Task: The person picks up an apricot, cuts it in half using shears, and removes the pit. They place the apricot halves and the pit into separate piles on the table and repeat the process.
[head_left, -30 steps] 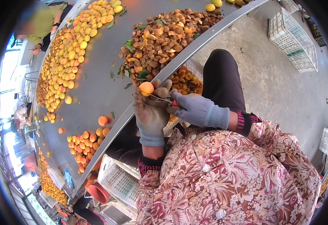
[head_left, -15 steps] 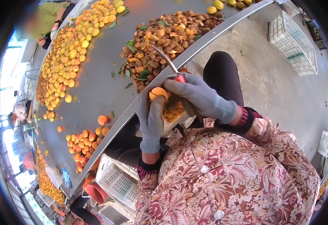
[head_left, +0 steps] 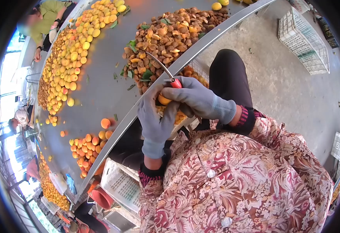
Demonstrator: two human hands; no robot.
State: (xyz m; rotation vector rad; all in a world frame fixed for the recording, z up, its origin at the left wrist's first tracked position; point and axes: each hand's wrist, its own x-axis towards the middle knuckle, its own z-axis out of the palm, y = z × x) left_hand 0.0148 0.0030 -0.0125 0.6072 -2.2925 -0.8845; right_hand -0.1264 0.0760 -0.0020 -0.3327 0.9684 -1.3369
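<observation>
Both hands wear grey gloves and meet just off the metal table's edge. My left hand [head_left: 155, 118] is closed around an orange apricot [head_left: 164, 99], which shows between the fingers. My right hand [head_left: 197, 98] grips a curved blade with a red handle [head_left: 176, 83]; the blade points up and left over the table edge. Its fingers press against the apricot, hiding part of it. Below the hands, cut orange fruit [head_left: 179, 117] shows in a container. A heap of brown-orange pieces and pits [head_left: 166, 39] with green leaves lies beyond them.
The grey metal table [head_left: 104, 73] bears a long pile of yellow apricots [head_left: 74, 56] and a smaller orange group [head_left: 85, 149]. White crates stand at lower left [head_left: 119, 182] and upper right [head_left: 303, 42]. A person [head_left: 47, 17] is across the table; others are farther left.
The right hand and blade have shifted slightly left and down, and the fingers now cover more of the apricot. The left hand has turned slightly. Across the table, the person's arm has moved.
</observation>
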